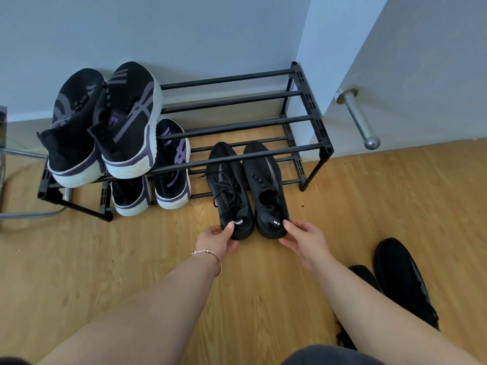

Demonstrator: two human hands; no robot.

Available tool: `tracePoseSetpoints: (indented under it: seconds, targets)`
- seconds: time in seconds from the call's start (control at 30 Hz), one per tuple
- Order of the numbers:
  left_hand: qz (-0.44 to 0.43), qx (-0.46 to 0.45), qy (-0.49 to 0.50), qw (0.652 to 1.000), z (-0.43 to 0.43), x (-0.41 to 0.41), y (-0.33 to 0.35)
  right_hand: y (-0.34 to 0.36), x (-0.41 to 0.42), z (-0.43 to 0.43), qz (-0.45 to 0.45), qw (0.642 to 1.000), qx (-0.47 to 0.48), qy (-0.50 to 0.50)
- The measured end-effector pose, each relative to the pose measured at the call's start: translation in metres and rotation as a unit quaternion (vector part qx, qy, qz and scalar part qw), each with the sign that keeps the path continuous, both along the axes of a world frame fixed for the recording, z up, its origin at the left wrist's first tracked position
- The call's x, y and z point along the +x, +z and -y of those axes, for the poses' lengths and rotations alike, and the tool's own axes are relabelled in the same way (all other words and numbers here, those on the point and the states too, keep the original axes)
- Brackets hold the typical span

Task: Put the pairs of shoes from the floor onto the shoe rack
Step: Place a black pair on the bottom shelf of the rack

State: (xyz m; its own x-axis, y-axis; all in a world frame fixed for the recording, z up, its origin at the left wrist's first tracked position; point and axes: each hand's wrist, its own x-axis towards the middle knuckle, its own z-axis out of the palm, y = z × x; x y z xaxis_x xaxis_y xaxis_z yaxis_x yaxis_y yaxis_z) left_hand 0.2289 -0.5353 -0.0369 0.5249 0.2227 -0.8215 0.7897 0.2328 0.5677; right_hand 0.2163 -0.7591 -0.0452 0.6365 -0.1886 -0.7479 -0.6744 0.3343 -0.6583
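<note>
A black two-tier shoe rack (311, 119) stands against the wall. A pair of all-black knit shoes sits with toes on the lower tier and heels sticking out. My left hand (218, 239) grips the heel of the left black shoe (229, 191). My right hand (303, 239) grips the heel of the right black shoe (266, 185). A black and purple pair with white soles (105, 122) rests on the top tier at the left. A second such pair (158, 177) sits below it on the lower tier. Another black pair (400, 280) lies on the floor at the right, partly behind my right forearm.
A white door with a metal handle (358, 117) stands to the right of the rack. Chrome tubing (26, 212) of some furniture runs along the floor at the left edge. The floor (131, 259) is light wood.
</note>
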Motion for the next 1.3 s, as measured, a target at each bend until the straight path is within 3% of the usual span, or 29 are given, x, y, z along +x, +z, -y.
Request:
tracePoseSetpoints:
  seconds: [0.2,0.47,0.9,1.07,1.3]
  targets:
    - [0.029,0.060,-0.007,0.998,-0.008,0.050,0.016,0.011,0.048,-0.022,0.026,0.999,-0.041,-0.011]
    - [0.067,0.152,-0.099,0.981,-0.018,0.084,0.024,0.022,0.094,-0.024,0.051,0.994,-0.097,0.007]
    - [0.025,0.096,-0.064,0.993,-0.010,0.092,0.027,0.037,0.098,-0.026,0.028,0.989,-0.107,0.098]
    - [0.029,0.164,-0.175,0.970,-0.006,0.090,0.048,0.045,0.100,-0.028,0.022,0.961,-0.167,0.222]
    - [0.056,0.205,-0.272,0.939,-0.018,0.073,0.067,0.068,0.093,-0.029,0.045,0.907,-0.273,0.317]
